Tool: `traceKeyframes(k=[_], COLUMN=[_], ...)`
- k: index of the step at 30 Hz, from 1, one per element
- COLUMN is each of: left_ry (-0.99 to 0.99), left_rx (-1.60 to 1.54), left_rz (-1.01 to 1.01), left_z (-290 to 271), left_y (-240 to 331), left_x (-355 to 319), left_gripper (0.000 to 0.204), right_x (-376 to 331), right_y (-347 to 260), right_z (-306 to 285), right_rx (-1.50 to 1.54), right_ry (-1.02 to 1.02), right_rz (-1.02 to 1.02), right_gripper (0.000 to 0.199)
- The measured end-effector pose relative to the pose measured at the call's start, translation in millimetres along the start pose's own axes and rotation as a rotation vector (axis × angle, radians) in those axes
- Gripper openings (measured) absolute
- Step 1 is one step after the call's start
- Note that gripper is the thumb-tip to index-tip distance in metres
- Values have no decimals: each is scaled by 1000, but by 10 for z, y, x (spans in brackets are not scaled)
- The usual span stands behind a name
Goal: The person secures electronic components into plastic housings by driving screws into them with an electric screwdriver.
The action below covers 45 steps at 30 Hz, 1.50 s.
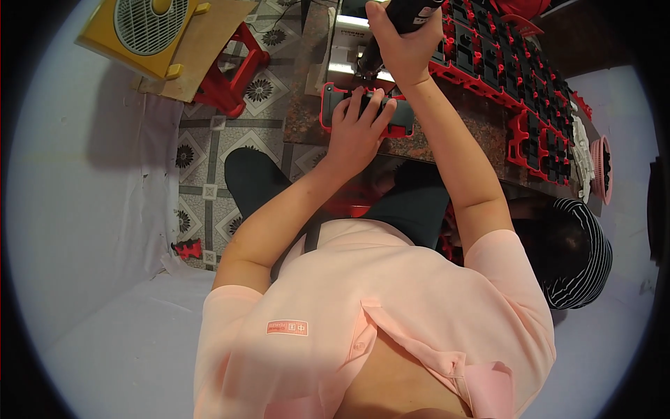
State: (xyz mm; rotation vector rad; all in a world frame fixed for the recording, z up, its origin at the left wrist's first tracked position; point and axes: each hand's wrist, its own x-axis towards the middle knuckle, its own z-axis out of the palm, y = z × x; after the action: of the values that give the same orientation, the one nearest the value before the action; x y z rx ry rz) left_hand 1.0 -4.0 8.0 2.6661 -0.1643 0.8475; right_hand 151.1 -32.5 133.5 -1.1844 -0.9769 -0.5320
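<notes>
My right hand (409, 54) is wrapped round the thick black body of a power screwdriver (412, 14) at the table's edge. Its tool slants down and left, with the narrow end just above the far side of a red and black plastic part (332, 106). On that part rests my left hand (356, 131), palm down with its fingers spread across the black face. The fingers cover the part's middle. I cannot tell whether the screwdriver's tip touches the part.
Several rows of red and black parts (502, 70) fill the table (300, 119) to the right. A pink round basket (600, 167) stands beyond them. At far left, a yellow box fan (150, 28) sits on a board over a red stool (237, 77). Another person's head (576, 251) is close at right.
</notes>
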Motion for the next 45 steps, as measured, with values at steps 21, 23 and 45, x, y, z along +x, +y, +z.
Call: traceKeyframes(k=[21,23,45], left_ry=[158,165,112], left_rx=[-71,-59,-50], left_rz=[74,77,27], left_z=[68,86,327], left_y=[-80,-97,-139], left_x=[12,4,-88], left_gripper=[43,41,56], right_x=[-343,-348,-389], right_y=[-543,-571,-669], right_z=[297,338,438], right_rx=[250,270,148], right_ry=[-75,-73,-269], right_rz=[307,317,330], right_gripper=[33,32,49])
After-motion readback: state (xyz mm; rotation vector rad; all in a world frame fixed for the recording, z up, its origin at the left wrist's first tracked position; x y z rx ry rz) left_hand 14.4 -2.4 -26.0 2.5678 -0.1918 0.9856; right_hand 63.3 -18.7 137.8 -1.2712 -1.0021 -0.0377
